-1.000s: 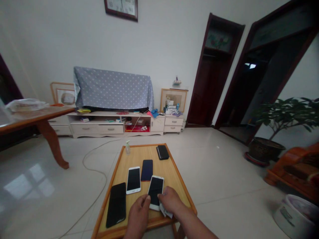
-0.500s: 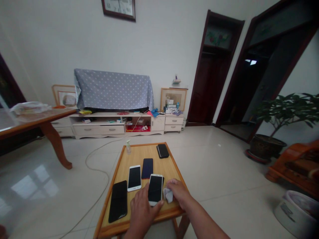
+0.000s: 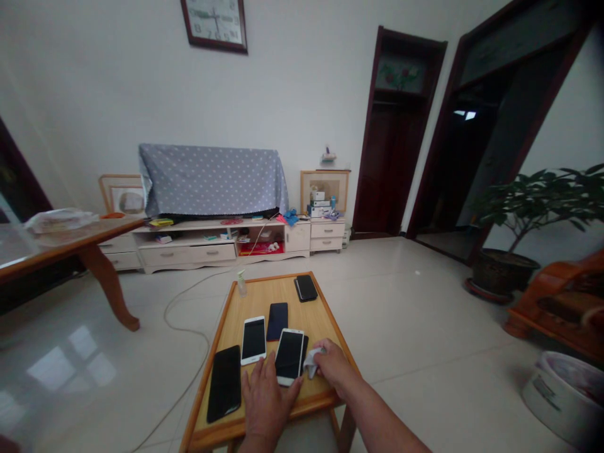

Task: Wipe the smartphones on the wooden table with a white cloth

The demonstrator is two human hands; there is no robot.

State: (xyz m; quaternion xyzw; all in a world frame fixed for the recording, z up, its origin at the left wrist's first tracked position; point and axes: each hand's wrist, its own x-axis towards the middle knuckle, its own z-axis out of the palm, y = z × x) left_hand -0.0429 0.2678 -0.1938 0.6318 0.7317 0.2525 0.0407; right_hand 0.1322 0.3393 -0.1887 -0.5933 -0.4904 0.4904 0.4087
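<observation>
White-framed smartphone (image 3: 289, 357), glossy black screen, lying flat and slightly askew near the front of a low pine table (image 3: 278, 296), its right edge overlapping a dark phone (image 3: 304, 353). Right hand (image 3: 336, 368) at that edge, fingers drawn narrow around a crumpled grey cloth (image 3: 310, 362), cloth pressed to the white phone's side. Left hand (image 3: 267, 396) flat on the table, fingers spread wide, empty, thumb just beside the phone's lower corner.

Around them, slim rectangles on smooth wood: large black phone (image 3: 225, 384) by the left hand, white phone (image 3: 253, 340), navy phone (image 3: 277, 321), black-cased phone (image 3: 306, 288) at the far edge, beside a small clear spray bottle (image 3: 242, 284). Thin pale cable (image 3: 189, 314) curving across glossy floor tiles left of the table. Beyond, cream cabinet (image 3: 189, 253) under a polka-dot cloth (image 3: 212, 179); leafy potted plant (image 3: 507, 267) to the right; white plastic tub (image 3: 561, 396) at the lower right.
</observation>
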